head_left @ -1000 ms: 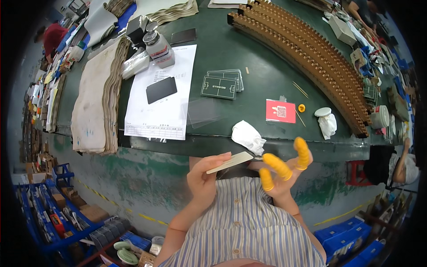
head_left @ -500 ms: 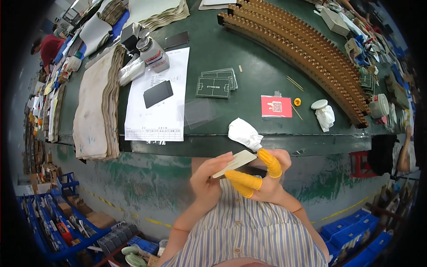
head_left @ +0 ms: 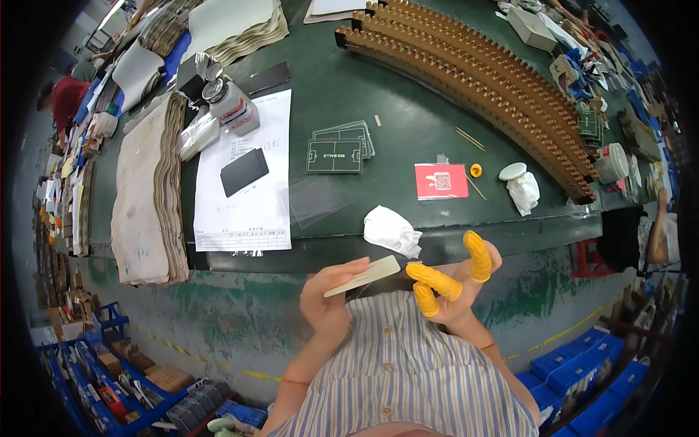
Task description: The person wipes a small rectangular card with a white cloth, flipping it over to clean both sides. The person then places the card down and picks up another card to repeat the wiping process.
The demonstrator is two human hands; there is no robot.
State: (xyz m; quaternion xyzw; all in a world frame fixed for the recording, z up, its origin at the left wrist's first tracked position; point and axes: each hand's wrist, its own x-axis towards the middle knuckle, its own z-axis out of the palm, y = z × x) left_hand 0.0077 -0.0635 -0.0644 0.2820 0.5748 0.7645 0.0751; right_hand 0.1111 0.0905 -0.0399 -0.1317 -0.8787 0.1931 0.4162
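My left hand (head_left: 325, 297) is closed on one end of a pale, thin rectangular plate (head_left: 370, 275), held tilted in front of the table's near edge. Just right of the plate's free end is my right hand (head_left: 463, 293). Yellow finger cots (head_left: 435, 281) cover several of its fingertips; the fingers are spread, and I see nothing held. A crumpled white cloth (head_left: 392, 230) lies at the table edge beyond both hands. Dark green cards with white pitch markings (head_left: 334, 156) lie farther off, beside a clear plastic sheet (head_left: 314, 201).
On the green table (head_left: 408, 95) stand curved brown slotted racks (head_left: 473, 87). A printed paper (head_left: 244, 211) bears dark cards (head_left: 245, 172) and a grey bottle (head_left: 233, 109). Fabric stacks (head_left: 149, 193) lie left. A red card (head_left: 441, 182), sticks (head_left: 470, 138) and a white cloth-wrapped pad (head_left: 520, 188) are right.
My right hand has drawn away to the right from the pale plate, its fingers spreading. The plate stays in my left hand. The whole view has shifted slightly.
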